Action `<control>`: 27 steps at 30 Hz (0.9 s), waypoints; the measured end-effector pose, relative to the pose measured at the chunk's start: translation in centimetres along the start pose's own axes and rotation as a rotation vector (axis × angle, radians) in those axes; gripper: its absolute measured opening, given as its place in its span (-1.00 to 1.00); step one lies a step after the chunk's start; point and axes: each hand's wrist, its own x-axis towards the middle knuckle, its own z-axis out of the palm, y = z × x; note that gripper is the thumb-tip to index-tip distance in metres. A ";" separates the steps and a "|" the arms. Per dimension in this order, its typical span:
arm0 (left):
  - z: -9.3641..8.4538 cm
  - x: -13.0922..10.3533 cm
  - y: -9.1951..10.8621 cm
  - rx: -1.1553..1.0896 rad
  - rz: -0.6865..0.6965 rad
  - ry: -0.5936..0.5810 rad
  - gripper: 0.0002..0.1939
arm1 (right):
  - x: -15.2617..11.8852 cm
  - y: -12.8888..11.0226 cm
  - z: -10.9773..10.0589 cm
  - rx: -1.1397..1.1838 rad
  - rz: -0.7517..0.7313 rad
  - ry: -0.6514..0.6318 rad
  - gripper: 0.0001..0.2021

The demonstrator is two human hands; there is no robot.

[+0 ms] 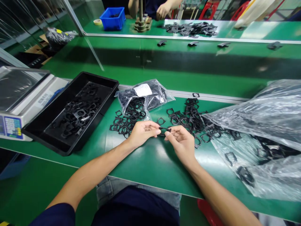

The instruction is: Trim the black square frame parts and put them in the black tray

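Between my two hands is a small black ring-shaped part (165, 129), pinched at its left side by my left hand (146, 132) and at its right side by my right hand (180, 138). Both hands are closed on it, just above the green table (150, 163). One loose black ring (161, 121) lies right behind my fingertips. To the left spreads a pile of similar black rings (127, 122), partly under a clear plastic bag (155, 94) with a white label. Another heap of rings (188, 114) lies behind my right hand.
A black tray (110, 82) of rings stands at left, beside a weighing scale (25, 94). A large clear bag (263, 106) with more rings covers the right side. Past the metal rail, curved black pieces (192, 44) lie spaced out. Across the bench is another person's hand (164, 11).
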 end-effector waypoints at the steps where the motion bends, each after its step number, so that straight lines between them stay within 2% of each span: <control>1: 0.1 -0.1 0.1 0.028 0.028 0.015 -0.62 | 0.0 0.0 0.0 0.000 -0.003 0.005 -0.74; 10: 0.4 -0.6 -0.1 0.202 0.150 0.013 -0.77 | 0.2 0.1 -0.1 -0.121 -0.065 0.047 -0.79; 13: 0.3 -0.6 0.1 0.245 0.199 -0.013 -0.76 | 0.4 0.2 -0.4 -0.225 -0.127 0.004 -0.79; 17: 0.3 -0.4 -0.2 0.137 0.100 -0.094 -0.71 | 0.3 0.2 -0.5 -0.254 -0.136 -0.030 -0.77; 20: 0.2 -0.1 -0.6 -0.020 0.006 -0.065 -0.63 | 0.2 0.2 -0.4 -0.204 -0.119 -0.044 -0.72; 23: 0.1 0.2 -0.7 -0.097 -0.059 -0.064 -0.56 | 0.2 0.1 -0.2 -0.261 -0.175 -0.107 -0.81; 27: -0.2 0.2 -0.4 -0.073 -0.054 -0.083 -0.58 | 0.2 0.0 -0.3 -0.336 -0.241 -0.093 -0.87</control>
